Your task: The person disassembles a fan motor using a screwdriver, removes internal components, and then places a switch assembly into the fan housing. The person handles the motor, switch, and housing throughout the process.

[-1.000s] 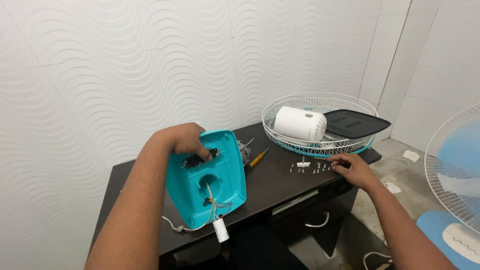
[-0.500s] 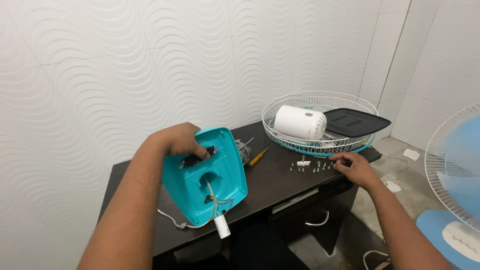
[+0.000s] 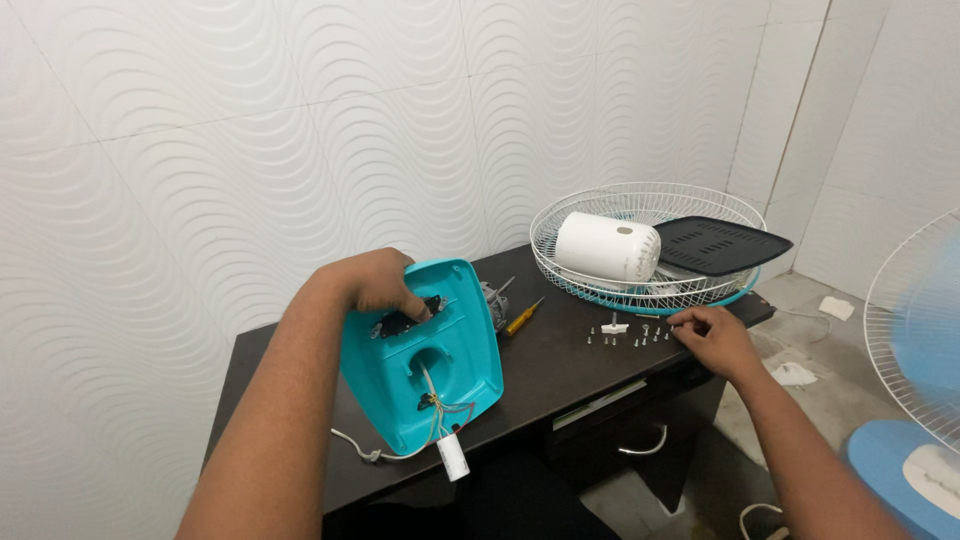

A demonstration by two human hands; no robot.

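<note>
My left hand (image 3: pixel 385 283) grips the top edge of a teal plastic fan base cover (image 3: pixel 425 360), holding it tilted upright over the dark table (image 3: pixel 560 370). Coloured wires and a small white cylinder (image 3: pixel 453 460) hang from the cover's open inside. My right hand (image 3: pixel 712 336) rests on the table at the right, fingertips pinched at a scatter of several small screws (image 3: pixel 632 333). Whether a screw is between the fingers cannot be told.
A white wire fan grille (image 3: pixel 650 240) lies at the table's back right, holding a white motor housing (image 3: pixel 605 247) and a black plate (image 3: pixel 720 243). A yellow-handled screwdriver (image 3: pixel 523 317) lies beside the cover. Another fan (image 3: pixel 920 380) stands on the floor at right.
The teal cover has shifted slightly in my left hand. My right hand stays at the screws, fingertips moving a little.
</note>
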